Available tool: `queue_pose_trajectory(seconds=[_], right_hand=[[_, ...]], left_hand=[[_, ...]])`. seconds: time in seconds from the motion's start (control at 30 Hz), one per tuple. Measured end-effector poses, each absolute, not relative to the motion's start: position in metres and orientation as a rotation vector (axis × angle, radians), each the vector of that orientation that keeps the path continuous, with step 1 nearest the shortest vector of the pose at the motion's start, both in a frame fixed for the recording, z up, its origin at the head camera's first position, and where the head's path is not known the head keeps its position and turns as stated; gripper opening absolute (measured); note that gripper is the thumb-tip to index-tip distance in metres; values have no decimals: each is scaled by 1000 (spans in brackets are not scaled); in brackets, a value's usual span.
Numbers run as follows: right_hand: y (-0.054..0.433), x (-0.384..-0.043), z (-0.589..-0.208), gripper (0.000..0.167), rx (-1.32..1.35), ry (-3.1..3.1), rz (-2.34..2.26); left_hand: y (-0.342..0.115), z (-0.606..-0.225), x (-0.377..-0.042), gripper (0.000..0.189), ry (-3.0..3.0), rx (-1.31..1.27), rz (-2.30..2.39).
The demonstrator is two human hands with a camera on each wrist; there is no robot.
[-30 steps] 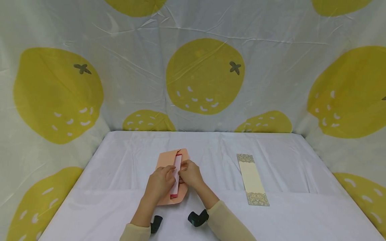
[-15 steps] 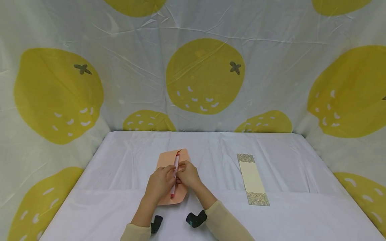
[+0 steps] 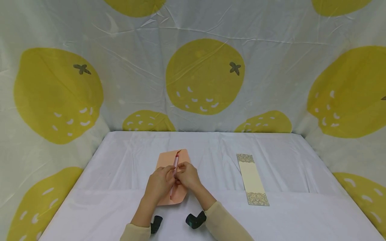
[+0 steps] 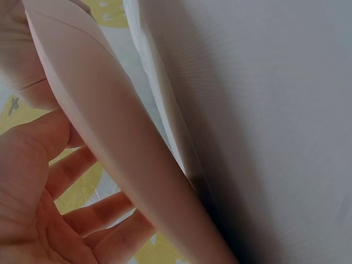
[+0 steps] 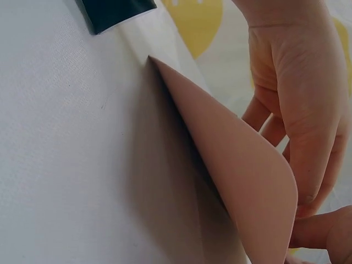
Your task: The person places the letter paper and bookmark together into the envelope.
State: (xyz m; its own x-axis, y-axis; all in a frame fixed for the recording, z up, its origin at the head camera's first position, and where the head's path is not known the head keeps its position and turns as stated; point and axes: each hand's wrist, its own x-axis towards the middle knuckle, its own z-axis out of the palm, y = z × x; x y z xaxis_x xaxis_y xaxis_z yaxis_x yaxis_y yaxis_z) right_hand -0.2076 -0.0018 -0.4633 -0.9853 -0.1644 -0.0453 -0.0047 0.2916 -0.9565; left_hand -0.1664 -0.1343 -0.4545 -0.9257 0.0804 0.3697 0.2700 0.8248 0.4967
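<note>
Peach paper sits in the person's left hand (image 3: 159,182), which pinches the envelope (image 3: 166,159) beside its long slit, just left of centre in the lower half of my frame. The right hand (image 3: 188,175), fingers bent in and tips nearly together, pinches the pale card (image 3: 176,161) at that slit; only a thin sliver of it shows, and I can't make out every fingertip. From the wrist views I see the envelope tilted over the desk (image 3: 211,144), shadow beneath it. Toward the bottom of the frame come black wrist cameras (image 3: 195,220) and cream sleeves (image 3: 227,222). Well apart, right of centre, a cream strip (image 3: 253,179) with patterned ends lies slantwise on the white-covered desk. Behind everything, I have a pale backdrop (image 3: 205,20) printed with big yellow lemons.
</note>
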Motion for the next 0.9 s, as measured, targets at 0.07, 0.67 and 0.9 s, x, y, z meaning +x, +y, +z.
queue_pose_trajectory(seconds=[0.07, 0.67, 0.9], right_hand=[[-1, -208, -463, 36, -154, 2436, -1790], [28, -205, -445, 38, -75, 2339, -1946], [44, -199, -434, 38, -110, 2383, -1930]], left_hand=[[-134, -454, -167, 31, -2673, -271, -802], [-135, -454, -166, 36, -2735, -220, -808], [-134, -455, -167, 38, -2733, -216, -810]])
